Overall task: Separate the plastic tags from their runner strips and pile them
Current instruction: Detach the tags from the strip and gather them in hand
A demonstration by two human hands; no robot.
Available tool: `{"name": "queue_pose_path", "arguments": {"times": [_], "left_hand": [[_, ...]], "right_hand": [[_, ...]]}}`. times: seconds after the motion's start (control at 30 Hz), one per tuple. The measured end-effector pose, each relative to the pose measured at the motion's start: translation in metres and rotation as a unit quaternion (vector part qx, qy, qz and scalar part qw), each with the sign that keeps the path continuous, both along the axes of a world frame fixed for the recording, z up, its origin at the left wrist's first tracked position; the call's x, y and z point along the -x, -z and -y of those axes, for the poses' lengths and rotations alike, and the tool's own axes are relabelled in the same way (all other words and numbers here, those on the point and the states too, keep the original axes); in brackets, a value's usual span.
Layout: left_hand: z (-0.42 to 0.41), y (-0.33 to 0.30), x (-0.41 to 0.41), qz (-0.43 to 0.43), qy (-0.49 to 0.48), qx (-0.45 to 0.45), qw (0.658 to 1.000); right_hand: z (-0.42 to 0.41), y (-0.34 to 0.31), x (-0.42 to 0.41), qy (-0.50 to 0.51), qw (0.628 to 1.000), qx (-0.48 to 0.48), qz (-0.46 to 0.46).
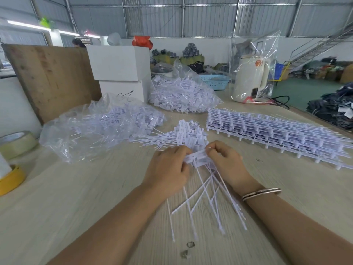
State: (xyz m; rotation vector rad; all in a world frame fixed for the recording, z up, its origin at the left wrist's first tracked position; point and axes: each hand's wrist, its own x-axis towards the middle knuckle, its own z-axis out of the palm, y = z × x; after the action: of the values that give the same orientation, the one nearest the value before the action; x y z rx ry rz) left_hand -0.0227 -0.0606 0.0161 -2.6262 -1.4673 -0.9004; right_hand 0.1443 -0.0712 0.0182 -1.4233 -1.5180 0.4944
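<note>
My left hand [168, 169] and my right hand [227, 161] both grip a bunch of white plastic tags [198, 159] at the flat label ends, just above the table. The tags' long thin tails [208, 199] fan out toward me over the wood. Right behind my hands lies a loose pile of separated tags [183, 136], heads to the right and tails to the left. A stack of tags on their runner strips [271, 131] lies flat at the right.
Two clear bags of tags lie behind, one left [91, 129], one centre [181, 94]. White boxes [120, 67], a wooden board [49, 79], tape rolls [15, 142], a blue basket [215, 81] and a bagged white kettle [252, 77] stand around the wooden table [76, 197].
</note>
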Motion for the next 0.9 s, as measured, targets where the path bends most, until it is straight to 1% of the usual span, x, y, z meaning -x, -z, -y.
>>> {"name": "queue_pose_path", "arguments": {"times": [0.07, 0.17, 0.27, 0.33, 0.43, 0.53, 0.6, 0.67, 0.73, 0.77, 0.9], "left_hand": [[-0.001, 0.001, 0.001, -0.002, 0.003, -0.002, 1.0], [-0.002, 0.0, 0.001, 0.023, 0.019, -0.016, 0.999], [-0.005, 0.0, 0.004, 0.037, 0.031, -0.025, 0.999], [-0.007, 0.001, 0.005, 0.048, 0.03, -0.021, 0.998], [-0.009, 0.001, 0.006, 0.092, 0.051, 0.002, 0.994], [-0.013, 0.003, 0.008, 0.176, 0.078, 0.057, 0.98], [-0.018, 0.005, 0.01, 0.211, 0.067, 0.083, 0.972], [-0.023, 0.007, 0.013, 0.225, 0.042, 0.084, 0.97], [-0.025, 0.009, 0.015, 0.225, 0.025, 0.073, 0.971], [-0.025, 0.009, 0.015, 0.212, 0.021, 0.063, 0.975], [-0.02, 0.007, 0.014, 0.133, 0.027, 0.039, 0.99]], "right_hand": [[-0.001, 0.001, 0.001, -0.023, 1.0, 0.012, 0.005], [0.001, 0.002, 0.004, -0.088, 0.995, 0.032, 0.035], [0.002, 0.0, 0.004, -0.146, 0.989, 0.015, 0.02], [0.001, 0.0, 0.003, -0.158, 0.987, -0.01, 0.016], [0.001, 0.0, 0.002, -0.146, 0.988, -0.052, 0.026], [0.002, 0.0, 0.001, -0.118, 0.989, -0.075, 0.044], [0.003, -0.002, 0.001, -0.095, 0.991, -0.083, 0.044], [0.005, -0.003, 0.001, -0.092, 0.993, -0.077, 0.021], [0.003, -0.003, 0.001, -0.072, 0.995, -0.068, 0.024], [0.001, -0.002, 0.0, -0.051, 0.996, -0.06, 0.037], [-0.007, 0.002, -0.005, 0.042, 0.995, 0.032, 0.087]]}}
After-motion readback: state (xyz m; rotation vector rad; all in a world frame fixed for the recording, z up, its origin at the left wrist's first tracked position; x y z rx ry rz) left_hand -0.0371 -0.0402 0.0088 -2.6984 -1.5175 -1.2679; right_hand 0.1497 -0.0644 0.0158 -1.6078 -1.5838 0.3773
